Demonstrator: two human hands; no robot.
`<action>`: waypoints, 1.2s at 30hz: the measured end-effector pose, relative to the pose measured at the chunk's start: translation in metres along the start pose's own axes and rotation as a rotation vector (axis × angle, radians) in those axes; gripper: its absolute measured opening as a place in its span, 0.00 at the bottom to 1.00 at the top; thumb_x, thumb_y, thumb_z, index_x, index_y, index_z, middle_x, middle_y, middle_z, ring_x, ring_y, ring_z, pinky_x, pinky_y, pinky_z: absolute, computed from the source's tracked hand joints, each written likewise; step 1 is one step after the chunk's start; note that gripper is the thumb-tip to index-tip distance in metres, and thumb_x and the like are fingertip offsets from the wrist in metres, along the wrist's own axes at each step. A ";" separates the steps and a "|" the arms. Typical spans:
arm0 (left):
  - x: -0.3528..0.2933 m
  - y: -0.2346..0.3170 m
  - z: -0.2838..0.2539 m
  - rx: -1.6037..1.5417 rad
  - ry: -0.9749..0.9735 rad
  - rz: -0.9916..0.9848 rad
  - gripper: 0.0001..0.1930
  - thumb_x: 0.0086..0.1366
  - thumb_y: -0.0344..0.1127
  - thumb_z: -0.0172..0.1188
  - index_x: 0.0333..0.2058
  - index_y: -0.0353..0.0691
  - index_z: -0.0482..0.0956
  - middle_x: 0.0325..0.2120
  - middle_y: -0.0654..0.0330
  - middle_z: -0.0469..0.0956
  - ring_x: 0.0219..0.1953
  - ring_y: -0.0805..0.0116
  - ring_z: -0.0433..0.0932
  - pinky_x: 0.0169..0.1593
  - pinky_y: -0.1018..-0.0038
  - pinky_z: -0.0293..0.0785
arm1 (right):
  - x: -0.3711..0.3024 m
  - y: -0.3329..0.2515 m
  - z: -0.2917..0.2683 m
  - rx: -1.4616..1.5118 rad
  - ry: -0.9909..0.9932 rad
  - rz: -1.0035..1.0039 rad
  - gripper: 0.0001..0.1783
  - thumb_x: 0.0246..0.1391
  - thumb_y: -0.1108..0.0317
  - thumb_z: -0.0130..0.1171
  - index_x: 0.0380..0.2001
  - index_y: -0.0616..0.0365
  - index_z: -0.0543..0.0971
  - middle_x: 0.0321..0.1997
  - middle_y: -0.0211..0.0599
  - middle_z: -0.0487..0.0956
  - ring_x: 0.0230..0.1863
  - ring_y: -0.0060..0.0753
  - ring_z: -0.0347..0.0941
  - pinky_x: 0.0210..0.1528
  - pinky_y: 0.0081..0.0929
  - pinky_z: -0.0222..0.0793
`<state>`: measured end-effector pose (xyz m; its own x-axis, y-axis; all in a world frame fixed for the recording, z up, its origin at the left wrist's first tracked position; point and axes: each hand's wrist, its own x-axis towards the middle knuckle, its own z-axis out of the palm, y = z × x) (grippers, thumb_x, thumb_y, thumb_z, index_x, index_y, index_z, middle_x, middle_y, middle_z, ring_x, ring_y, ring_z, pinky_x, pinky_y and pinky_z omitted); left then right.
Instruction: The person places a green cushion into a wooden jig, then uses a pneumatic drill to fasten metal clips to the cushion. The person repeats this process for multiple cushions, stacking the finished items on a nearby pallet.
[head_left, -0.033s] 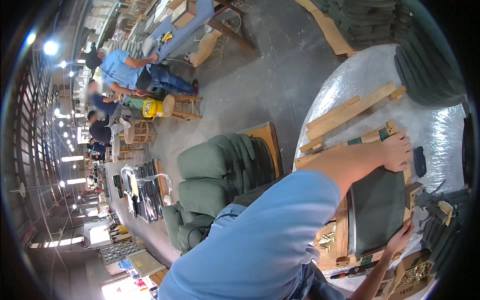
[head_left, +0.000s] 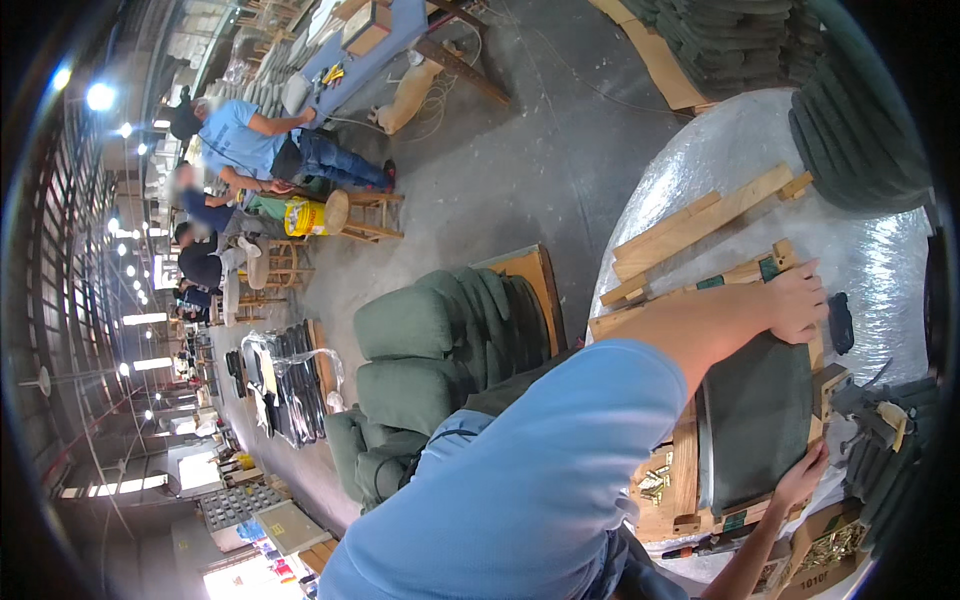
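- left hand (head_left: 797, 300) flat, fingers spread on far edge of dark green cushion (head_left: 757, 420)
- right hand (head_left: 800, 478) pressed on its near edge
- cushion sits in wooden frame (head_left: 684, 470) on wrapped bench (head_left: 880, 260)

2 hands (head_left: 798, 300) on 1 dark padded panel (head_left: 755, 420), 2 green cushions (head_left: 405, 322), 1 yellow bucket (head_left: 304, 216)

Left hand (head_left: 797, 300) and right hand (head_left: 800, 478) press on opposite edges of a dark green cushion (head_left: 755, 420) set in a wooden frame (head_left: 683, 470).
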<state>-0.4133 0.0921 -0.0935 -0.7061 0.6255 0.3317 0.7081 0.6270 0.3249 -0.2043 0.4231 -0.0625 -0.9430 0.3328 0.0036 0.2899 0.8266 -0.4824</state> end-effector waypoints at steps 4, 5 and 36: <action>0.013 0.002 -0.018 -0.034 -0.303 -0.057 0.29 0.69 0.65 0.53 0.48 0.46 0.86 0.49 0.57 0.85 0.58 0.60 0.79 0.67 0.56 0.62 | -0.003 -0.013 -0.003 -0.037 -0.018 -0.011 0.26 0.79 0.51 0.48 0.57 0.64 0.80 0.56 0.55 0.83 0.57 0.61 0.78 0.60 0.47 0.71; 0.011 0.002 -0.022 -0.026 -0.274 -0.046 0.30 0.69 0.66 0.53 0.48 0.46 0.86 0.49 0.57 0.85 0.58 0.60 0.79 0.65 0.57 0.64 | -0.004 -0.013 -0.002 -0.040 -0.016 -0.003 0.25 0.79 0.51 0.48 0.57 0.63 0.80 0.56 0.54 0.83 0.57 0.60 0.78 0.59 0.47 0.71; 0.012 -0.008 -0.030 -0.202 -0.040 0.023 0.19 0.76 0.54 0.54 0.40 0.42 0.76 0.33 0.56 0.77 0.42 0.54 0.78 0.52 0.58 0.67 | -0.010 0.011 0.018 -0.300 0.018 0.050 0.24 0.71 0.60 0.53 0.62 0.64 0.76 0.62 0.53 0.78 0.64 0.60 0.72 0.64 0.51 0.64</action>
<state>-0.4271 0.0807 -0.0652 -0.6865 0.6590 0.3073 0.7078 0.5090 0.4898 -0.1948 0.4205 -0.0835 -0.9241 0.3821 0.0029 0.3737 0.9052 -0.2024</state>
